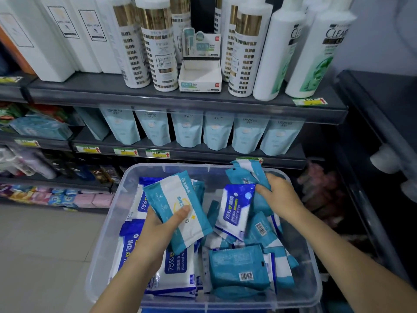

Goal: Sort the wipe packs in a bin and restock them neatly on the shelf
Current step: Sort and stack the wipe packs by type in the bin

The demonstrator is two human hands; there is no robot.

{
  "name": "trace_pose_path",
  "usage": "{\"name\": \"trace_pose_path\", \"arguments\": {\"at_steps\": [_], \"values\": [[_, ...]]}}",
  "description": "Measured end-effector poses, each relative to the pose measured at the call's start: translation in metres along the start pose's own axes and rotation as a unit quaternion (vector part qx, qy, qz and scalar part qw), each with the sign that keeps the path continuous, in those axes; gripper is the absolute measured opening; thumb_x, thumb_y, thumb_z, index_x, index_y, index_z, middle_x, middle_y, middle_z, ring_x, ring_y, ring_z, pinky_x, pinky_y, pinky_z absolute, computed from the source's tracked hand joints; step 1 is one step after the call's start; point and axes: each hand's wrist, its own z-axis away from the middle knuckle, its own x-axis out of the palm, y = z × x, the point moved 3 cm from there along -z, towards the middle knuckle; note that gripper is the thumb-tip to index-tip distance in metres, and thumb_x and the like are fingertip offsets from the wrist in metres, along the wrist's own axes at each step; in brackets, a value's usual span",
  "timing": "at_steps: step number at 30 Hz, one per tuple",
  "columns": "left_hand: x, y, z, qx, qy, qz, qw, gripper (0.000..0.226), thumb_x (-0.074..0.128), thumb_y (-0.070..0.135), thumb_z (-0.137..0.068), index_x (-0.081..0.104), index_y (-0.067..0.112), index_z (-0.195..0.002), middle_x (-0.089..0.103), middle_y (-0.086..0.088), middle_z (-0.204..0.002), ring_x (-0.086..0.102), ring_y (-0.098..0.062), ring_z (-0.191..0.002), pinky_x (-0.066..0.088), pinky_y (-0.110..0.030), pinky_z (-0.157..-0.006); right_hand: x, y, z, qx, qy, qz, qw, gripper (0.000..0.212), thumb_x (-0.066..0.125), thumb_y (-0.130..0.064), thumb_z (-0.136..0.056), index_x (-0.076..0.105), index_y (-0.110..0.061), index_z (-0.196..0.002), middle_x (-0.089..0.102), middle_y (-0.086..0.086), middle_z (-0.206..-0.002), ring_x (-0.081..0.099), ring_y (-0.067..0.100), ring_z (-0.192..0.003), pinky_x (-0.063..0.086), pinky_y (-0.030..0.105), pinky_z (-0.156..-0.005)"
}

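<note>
A clear plastic bin (108, 227) sits in front of me, filled with several wipe packs. My left hand (155, 233) grips a teal-and-white wipe pack (180, 204) above the bin's left side, thumb on its face. My right hand (279, 197) holds another teal wipe pack (246, 172) at the bin's far right corner. A dark-blue-and-white alcohol wipe pack (234, 208) leans between the two hands. More dark-blue alcohol packs (178, 267) lie on the bin's left, and teal packs (239, 267) with barcodes lie on the right.
Grey store shelves (180, 105) stand behind the bin. An open white display box (199, 77) sits among tall bottles (158, 48) on the upper shelf. Light-blue pouches (187, 129) line the shelf below. A dark rack (372, 132) stands at right; tiled floor (45, 245) lies at left.
</note>
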Motion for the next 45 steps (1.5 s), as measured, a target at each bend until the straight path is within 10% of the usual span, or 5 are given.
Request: {"name": "trace_pose_path", "arguments": {"at_steps": [13,23,31,37,45], "values": [[0.003,0.0,0.003,0.008,-0.014,0.001,1.0,0.05,0.074,0.025,-0.075,0.054,0.021,-0.121,0.072,0.002,-0.106,0.07,-0.019,-0.094,0.055,-0.041,-0.082,-0.014,-0.027,0.031,0.092,-0.053,-0.416,0.903,0.011,0.06,-0.008,-0.088,0.065,-0.018,-0.09,0.071,0.003,-0.094,0.068,0.015,-0.081,0.057,0.032,-0.078],[0.032,0.004,0.017,0.067,-0.021,0.046,0.996,0.059,0.066,0.039,-0.069,0.048,0.026,-0.124,0.067,0.003,-0.117,0.064,-0.017,-0.107,0.051,-0.045,-0.094,0.003,-0.1,0.074,-0.099,0.063,-0.041,0.992,0.024,0.065,-0.03,-0.086,0.064,-0.015,-0.105,0.064,0.001,-0.092,0.059,0.018,-0.084,0.046,0.03,-0.073],[0.028,0.004,0.018,0.087,-0.02,0.048,0.995,0.06,0.07,0.027,-0.07,0.045,0.022,-0.125,0.068,0.003,-0.113,0.067,-0.009,-0.097,0.056,-0.026,-0.078,0.018,-0.102,0.072,-0.062,-0.033,-0.15,0.986,0.019,0.057,-0.031,-0.092,0.056,-0.031,-0.073,0.058,0.0,-0.08,0.054,0.011,-0.076,0.039,0.02,-0.064],[0.031,0.006,0.02,0.101,-0.022,0.06,0.993,0.076,0.079,0.02,-0.056,0.048,0.015,-0.124,0.07,-0.003,-0.11,0.069,-0.014,-0.095,0.057,-0.023,-0.073,0.025,-0.098,0.072,-0.028,-0.031,-0.151,0.988,0.024,0.072,-0.012,-0.076,0.066,-0.017,-0.099,0.066,0.003,-0.096,0.062,0.019,-0.087,0.052,0.037,-0.08],[0.024,0.005,0.015,0.073,0.016,0.05,0.996,0.041,0.072,0.007,-0.08,0.056,0.019,-0.116,0.071,0.0,-0.105,0.07,-0.012,-0.09,0.057,-0.026,-0.072,0.02,-0.097,0.072,-0.006,-0.035,-0.204,0.978,0.04,0.081,-0.006,-0.068,0.058,-0.03,-0.091,0.065,-0.014,-0.088,0.062,0.003,-0.079,0.05,0.014,-0.068]]}}
